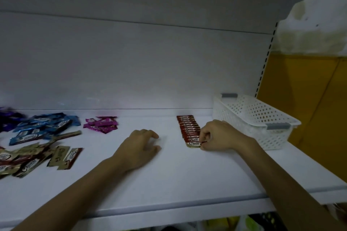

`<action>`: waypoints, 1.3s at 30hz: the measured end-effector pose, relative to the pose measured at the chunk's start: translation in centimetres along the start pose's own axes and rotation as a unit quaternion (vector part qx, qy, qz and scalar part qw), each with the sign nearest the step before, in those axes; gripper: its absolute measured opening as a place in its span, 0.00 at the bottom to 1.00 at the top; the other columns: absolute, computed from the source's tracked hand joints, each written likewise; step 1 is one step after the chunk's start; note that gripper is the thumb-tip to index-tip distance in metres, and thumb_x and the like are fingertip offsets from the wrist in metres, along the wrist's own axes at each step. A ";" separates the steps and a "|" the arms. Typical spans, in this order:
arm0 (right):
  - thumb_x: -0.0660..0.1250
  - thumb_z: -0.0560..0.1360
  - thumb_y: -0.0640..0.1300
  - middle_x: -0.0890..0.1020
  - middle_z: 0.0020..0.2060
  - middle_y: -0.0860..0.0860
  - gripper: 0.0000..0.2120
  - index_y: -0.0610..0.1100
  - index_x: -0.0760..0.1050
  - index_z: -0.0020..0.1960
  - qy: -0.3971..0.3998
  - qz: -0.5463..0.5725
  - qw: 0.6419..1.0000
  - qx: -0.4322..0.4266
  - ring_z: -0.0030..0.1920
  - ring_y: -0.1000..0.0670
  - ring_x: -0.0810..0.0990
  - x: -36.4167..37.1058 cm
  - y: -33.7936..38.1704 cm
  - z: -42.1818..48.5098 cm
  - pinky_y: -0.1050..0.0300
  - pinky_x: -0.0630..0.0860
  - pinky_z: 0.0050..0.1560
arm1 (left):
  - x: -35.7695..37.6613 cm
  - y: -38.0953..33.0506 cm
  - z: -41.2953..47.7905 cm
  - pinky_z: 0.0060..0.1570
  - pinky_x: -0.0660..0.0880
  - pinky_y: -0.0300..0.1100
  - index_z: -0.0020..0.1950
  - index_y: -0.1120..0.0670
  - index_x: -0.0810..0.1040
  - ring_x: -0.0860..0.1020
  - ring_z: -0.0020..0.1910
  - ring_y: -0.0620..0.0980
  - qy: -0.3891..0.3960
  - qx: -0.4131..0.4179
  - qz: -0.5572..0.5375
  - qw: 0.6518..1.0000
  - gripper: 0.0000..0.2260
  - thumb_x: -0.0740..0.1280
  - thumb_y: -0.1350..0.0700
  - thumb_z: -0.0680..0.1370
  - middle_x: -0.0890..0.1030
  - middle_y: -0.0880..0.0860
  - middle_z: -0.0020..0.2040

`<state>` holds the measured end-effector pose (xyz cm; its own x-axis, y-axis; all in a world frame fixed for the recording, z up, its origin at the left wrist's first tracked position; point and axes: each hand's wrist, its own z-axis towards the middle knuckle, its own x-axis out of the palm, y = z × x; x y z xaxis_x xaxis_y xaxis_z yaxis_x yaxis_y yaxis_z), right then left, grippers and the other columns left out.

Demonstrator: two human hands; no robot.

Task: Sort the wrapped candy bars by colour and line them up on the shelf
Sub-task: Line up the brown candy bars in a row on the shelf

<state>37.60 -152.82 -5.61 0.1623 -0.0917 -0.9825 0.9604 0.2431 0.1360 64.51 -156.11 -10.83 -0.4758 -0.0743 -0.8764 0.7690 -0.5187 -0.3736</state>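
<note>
- Our right hand [219, 136] pinches the near end of the front red bar [193, 144], thumb and fingertips closed on its wrapper edge, looks like we're squaring it against the row
- That row of red bars [187, 127] runs away from us toward the back wall, each overlapping the next so the labels show
- Our left hand [142, 144] rests palm down on the shelf [187, 174], fingers loosely curled, holding nothing, likely bracing us
- Just right of the row sits a white basket [253, 118]; we can't tell what's in it
- Far left, still to sort: pink bars [102, 124], blue bars [43, 125], and a gold and red jumble [37, 157] near the front, so we judge one colour lined up, several to go
</note>
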 end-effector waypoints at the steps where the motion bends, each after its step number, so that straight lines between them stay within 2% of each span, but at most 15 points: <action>1: 0.72 0.66 0.49 0.76 0.33 0.63 0.05 0.54 0.81 0.42 -0.004 0.006 1.000 0.000 0.35 0.61 0.74 0.1 -0.1 0.0 0.65 0.65 0.40 | 0.4 0.1 -0.2 0.61 0.67 0.42 0.65 0.48 0.73 0.69 0.63 0.49 -0.001 0.005 0.016 1.000 0.16 0.63 0.45 0.79 0.74 0.47 0.64; 6: 0.71 0.66 0.49 0.79 0.38 0.60 0.07 0.53 0.81 0.44 -0.016 -0.001 1.000 -0.008 0.42 0.57 0.77 0.2 -0.7 0.2 0.63 0.66 0.43 | 1.1 0.6 -0.4 0.58 0.66 0.39 0.64 0.47 0.73 0.69 0.63 0.46 -0.017 0.024 0.028 0.999 0.15 0.61 0.44 0.79 0.74 0.44 0.64; 14: 0.71 0.68 0.51 0.76 0.41 0.59 0.10 0.53 0.80 0.49 -0.023 -0.021 0.999 -0.022 0.47 0.55 0.74 0.4 -0.9 0.5 0.59 0.64 0.48 | 1.3 0.7 -0.2 0.58 0.66 0.39 0.64 0.47 0.73 0.69 0.62 0.46 -0.023 0.030 0.034 0.999 0.15 0.61 0.44 0.79 0.74 0.43 0.64; 17: 0.70 0.69 0.50 0.74 0.40 0.60 0.10 0.54 0.80 0.50 -0.021 -0.028 0.999 -0.023 0.47 0.55 0.72 0.4 -0.9 0.5 0.58 0.62 0.49 | 1.3 0.7 -0.3 0.58 0.66 0.39 0.64 0.47 0.73 0.69 0.62 0.46 -0.024 0.030 0.033 0.999 0.15 0.61 0.45 0.79 0.74 0.43 0.64; 22: 0.70 0.68 0.49 0.77 0.45 0.56 0.09 0.53 0.79 0.49 -0.020 -0.033 0.999 -0.024 0.49 0.54 0.72 0.5 -0.9 0.7 0.58 0.61 0.50 | 1.2 0.6 -0.2 0.60 0.66 0.41 0.64 0.47 0.73 0.69 0.63 0.46 -0.017 0.028 0.031 0.999 0.15 0.61 0.45 0.80 0.73 0.43 0.65; 30: 0.69 0.70 0.51 0.77 0.47 0.56 0.10 0.54 0.77 0.51 -0.045 -0.036 0.998 -0.037 0.50 0.54 0.72 0.1 -0.4 1.0 0.57 0.63 0.51 | 0.9 0.2 -0.5 0.61 0.67 0.42 0.65 0.47 0.73 0.69 0.63 0.46 -0.011 0.026 0.036 0.999 0.15 0.61 0.45 0.80 0.73 0.43 0.65; 34: 0.68 0.70 0.52 0.76 0.51 0.58 0.14 0.55 0.74 0.55 -0.077 0.040 0.992 -0.089 0.53 0.56 0.72 -0.4 2.9 2.3 0.59 0.63 0.56 | 0.0 -0.4 -1.0 0.60 0.69 0.41 0.66 0.48 0.72 0.69 0.64 0.45 -0.041 0.022 0.049 0.998 0.18 0.60 0.43 0.79 0.73 0.44 0.66; 37: 0.68 0.70 0.53 0.74 0.58 0.58 0.18 0.56 0.72 0.60 -0.063 0.105 0.981 -0.150 0.56 0.58 0.70 0.5 7.5 3.9 0.58 0.63 0.59 | -2.1 0.3 -2.0 0.58 0.69 0.39 0.68 0.45 0.70 0.71 0.62 0.44 -0.037 0.008 0.073 0.997 0.20 0.61 0.41 0.78 0.73 0.42 0.66; 39: 0.68 0.71 0.51 0.74 0.59 0.56 0.18 0.53 0.71 0.60 -0.049 0.117 0.972 -0.198 0.60 0.55 0.70 1.7 11.0 5.2 0.58 0.64 0.60 | -4.5 1.5 -3.5 0.53 0.70 0.39 0.66 0.44 0.72 0.73 0.59 0.45 -0.047 -0.005 0.090 0.995 0.17 0.62 0.42 0.78 0.75 0.43 0.62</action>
<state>49.60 -155.29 -5.16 0.4057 -0.0753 -0.9109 0.7346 0.6198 0.2760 69.29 -153.61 -8.47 -0.3677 -0.2456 -0.8969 0.8491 -0.4820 -0.2161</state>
